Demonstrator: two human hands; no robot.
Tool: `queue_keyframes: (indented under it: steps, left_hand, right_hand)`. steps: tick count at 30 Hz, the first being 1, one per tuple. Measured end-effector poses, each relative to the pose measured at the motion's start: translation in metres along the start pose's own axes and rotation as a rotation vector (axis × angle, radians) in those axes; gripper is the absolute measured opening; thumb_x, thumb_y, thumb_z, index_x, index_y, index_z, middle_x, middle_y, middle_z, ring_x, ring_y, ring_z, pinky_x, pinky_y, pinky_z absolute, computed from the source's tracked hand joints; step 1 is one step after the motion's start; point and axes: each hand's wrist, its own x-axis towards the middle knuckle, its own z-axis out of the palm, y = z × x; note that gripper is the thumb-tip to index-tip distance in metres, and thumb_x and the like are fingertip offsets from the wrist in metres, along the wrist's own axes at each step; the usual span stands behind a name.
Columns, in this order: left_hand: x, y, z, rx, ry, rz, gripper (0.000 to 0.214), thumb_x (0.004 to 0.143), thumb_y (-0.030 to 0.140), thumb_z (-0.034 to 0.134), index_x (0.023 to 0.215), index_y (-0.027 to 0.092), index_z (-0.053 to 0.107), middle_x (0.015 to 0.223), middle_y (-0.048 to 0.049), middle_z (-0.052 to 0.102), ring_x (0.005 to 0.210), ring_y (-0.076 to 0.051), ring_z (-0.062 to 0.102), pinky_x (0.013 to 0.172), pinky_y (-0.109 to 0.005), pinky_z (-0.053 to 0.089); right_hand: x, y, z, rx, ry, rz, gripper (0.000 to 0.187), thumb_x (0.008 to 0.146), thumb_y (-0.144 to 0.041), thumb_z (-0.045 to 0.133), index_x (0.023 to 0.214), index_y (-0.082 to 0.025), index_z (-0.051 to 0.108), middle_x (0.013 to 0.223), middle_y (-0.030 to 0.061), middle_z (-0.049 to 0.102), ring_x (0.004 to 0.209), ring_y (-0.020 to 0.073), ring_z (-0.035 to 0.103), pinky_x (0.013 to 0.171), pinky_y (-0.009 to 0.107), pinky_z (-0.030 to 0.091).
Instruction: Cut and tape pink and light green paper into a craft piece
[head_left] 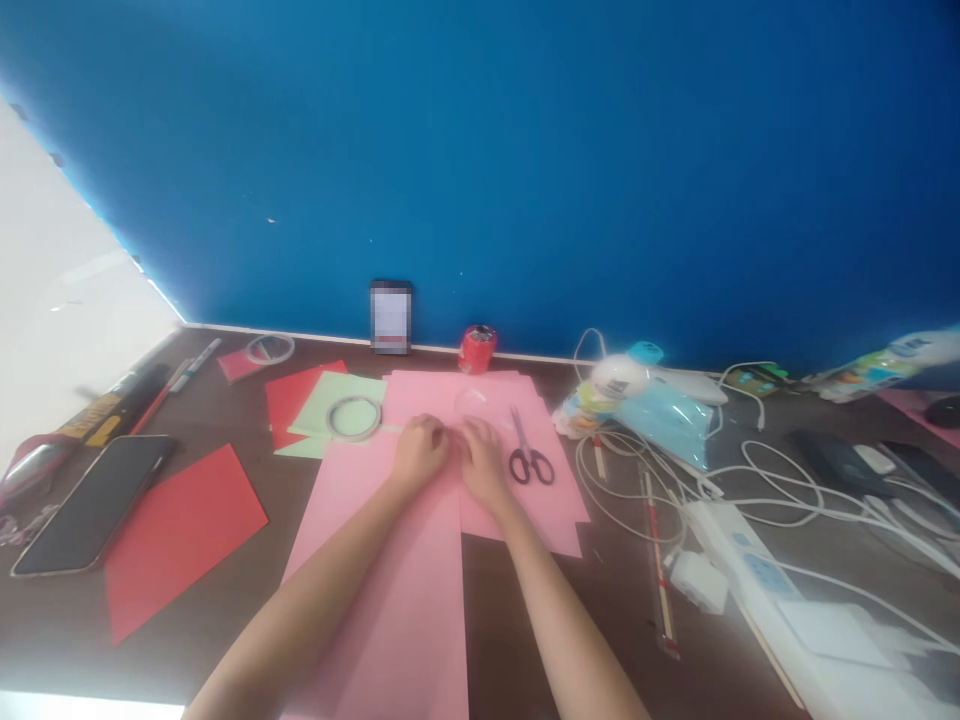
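My left hand [420, 448] and my right hand [483, 458] meet over sheets of pink paper [405, 600], fingers curled in and fingertips close together. Whatever lies between the fingers is too small and blurred to make out. Just beyond the fingertips is a faint, clear ring [471, 400], perhaps a tape roll. Scissors [531, 462] with dark handles rest beside my right hand, blades pointing away. To the left of my left hand, a ring-shaped tape roll [330, 418] sits on pale green paper [307, 412].
A red can [478, 350] and an upright phone [391, 318] stand by the blue wall. Red paper [184, 540] and a dark phone [94, 505] lie left. White cables, a power strip [757, 570] and a plastic pack [604, 392] crowd the right.
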Motion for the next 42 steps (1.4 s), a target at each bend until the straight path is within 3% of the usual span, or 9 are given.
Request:
queue_keyframes:
  steps: [8, 11, 14, 19, 23, 29, 36, 42]
  left_hand:
    - [0.0, 0.001, 0.001, -0.007, -0.004, -0.033, 0.019, 0.076, 0.011, 0.044, 0.079, 0.015, 0.063, 0.084, -0.0068, 0.062, 0.085, -0.018, 0.054, 0.076, -0.03, 0.044]
    - [0.0, 0.001, 0.001, -0.018, 0.0, -0.038, 0.018, 0.076, 0.012, 0.045, 0.078, 0.015, 0.063, 0.084, -0.0066, 0.062, 0.084, -0.018, 0.055, 0.076, -0.03, 0.044]
    - [0.0, 0.002, -0.001, -0.015, 0.003, -0.032, 0.018, 0.077, 0.013, 0.045, 0.077, 0.015, 0.063, 0.084, -0.0067, 0.063, 0.084, -0.019, 0.055, 0.076, -0.03, 0.044]
    - [0.001, 0.003, -0.002, -0.017, -0.016, -0.029, 0.022, 0.076, 0.011, 0.043, 0.076, 0.015, 0.064, 0.084, -0.0067, 0.063, 0.084, -0.019, 0.056, 0.076, -0.03, 0.045]
    - [0.002, 0.0, -0.001, -0.036, -0.015, -0.025, 0.021, 0.076, 0.012, 0.045, 0.075, 0.016, 0.065, 0.084, -0.0063, 0.064, 0.083, -0.018, 0.056, 0.077, -0.03, 0.045]
    - [0.001, -0.002, 0.002, -0.058, 0.002, -0.01, 0.019, 0.076, 0.015, 0.048, 0.076, 0.016, 0.066, 0.085, -0.0058, 0.064, 0.084, -0.019, 0.056, 0.078, -0.03, 0.045]
    - [-0.002, -0.001, 0.001, -0.014, 0.0, 0.077, 0.018, 0.076, 0.012, 0.047, 0.078, 0.015, 0.064, 0.086, -0.0061, 0.062, 0.086, -0.019, 0.054, 0.079, -0.031, 0.044]
    - [-0.003, 0.004, -0.002, 0.062, -0.008, 0.135, 0.02, 0.078, 0.009, 0.043, 0.076, 0.015, 0.062, 0.081, -0.0072, 0.06, 0.083, -0.019, 0.052, 0.077, -0.032, 0.043]
  right_hand:
    - [0.001, -0.002, -0.003, 0.072, 0.042, 0.003, 0.046, 0.074, -0.004, 0.036, 0.111, -0.023, 0.056, 0.112, 0.009, 0.051, 0.111, 0.0234, 0.041, 0.098, 0.046, 0.033]
    - [0.001, -0.002, -0.003, 0.094, 0.074, 0.014, 0.045, 0.074, -0.003, 0.036, 0.106, -0.022, 0.06, 0.112, 0.0095, 0.05, 0.111, 0.0229, 0.042, 0.098, 0.044, 0.034]
    - [-0.001, 0.0, -0.001, 0.064, 0.054, -0.001, 0.047, 0.07, 0.0, 0.037, 0.101, -0.023, 0.065, 0.114, 0.0089, 0.05, 0.114, 0.0242, 0.04, 0.099, 0.046, 0.034]
    - [-0.003, 0.002, 0.002, 0.023, 0.012, -0.014, 0.057, 0.067, 0.002, 0.037, 0.109, -0.026, 0.062, 0.119, 0.0074, 0.049, 0.118, 0.026, 0.036, 0.1, 0.051, 0.03]
    - [-0.002, -0.002, 0.001, 0.005, 0.014, -0.008, 0.046, 0.073, -0.004, 0.04, 0.108, -0.024, 0.062, 0.118, 0.0093, 0.049, 0.117, 0.0272, 0.036, 0.099, 0.051, 0.032]
    - [0.001, -0.007, -0.003, 0.059, 0.149, -0.005, 0.02, 0.081, -0.018, 0.047, 0.087, -0.02, 0.066, 0.101, 0.0108, 0.054, 0.103, 0.0249, 0.047, 0.093, 0.046, 0.038]
    - [0.002, -0.007, -0.002, 0.01, 0.111, -0.027, 0.019, 0.082, -0.017, 0.048, 0.087, -0.02, 0.065, 0.096, 0.0094, 0.057, 0.097, 0.0247, 0.048, 0.088, 0.043, 0.039]
    - [0.004, -0.01, -0.004, -0.072, -0.003, -0.057, 0.022, 0.083, -0.012, 0.041, 0.085, -0.019, 0.062, 0.087, 0.0073, 0.061, 0.087, 0.0223, 0.05, 0.08, 0.037, 0.038]
